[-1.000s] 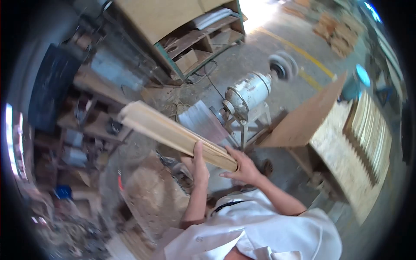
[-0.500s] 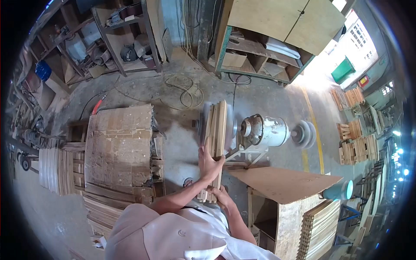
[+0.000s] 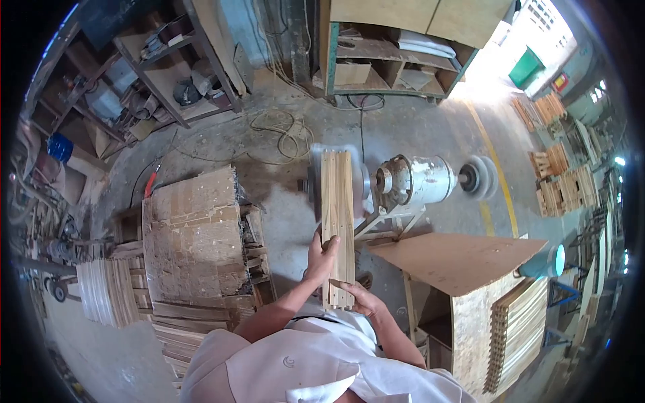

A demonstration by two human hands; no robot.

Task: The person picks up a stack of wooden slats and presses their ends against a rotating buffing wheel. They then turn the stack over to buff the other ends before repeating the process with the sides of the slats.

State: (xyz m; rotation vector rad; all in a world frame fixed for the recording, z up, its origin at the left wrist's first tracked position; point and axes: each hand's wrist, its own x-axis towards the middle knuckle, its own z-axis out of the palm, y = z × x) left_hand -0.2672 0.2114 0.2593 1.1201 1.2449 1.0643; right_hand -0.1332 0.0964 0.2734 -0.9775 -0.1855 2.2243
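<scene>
A bundle of long wooden slats (image 3: 338,201) with small holes lies lengthwise in front of me, its broad face turned up. My left hand (image 3: 321,258) is closed round its left edge, thumb across the top. Near the close end, my right hand (image 3: 359,297) grips the right edge, thumb on the wood. The far part of the slats overlaps a blurred, spinning wheel (image 3: 361,181). That wheel sits at the left side of a worn white motor (image 3: 420,180), which has a second blurred wheel (image 3: 480,178) on its right side.
A cardboard-covered stand (image 3: 195,235) is on the left, with stacked slats (image 3: 107,292) beside it. At right are a brown board (image 3: 457,258), a teal bucket (image 3: 547,260) and more stacked slats (image 3: 517,336). A coiled hose (image 3: 279,134) lies on the floor near the cabinet (image 3: 390,67).
The slats have turned from edge-on to broad face up. My left hand has shifted to their left edge, and my right hand has moved slightly up and right. The camera view has shifted too.
</scene>
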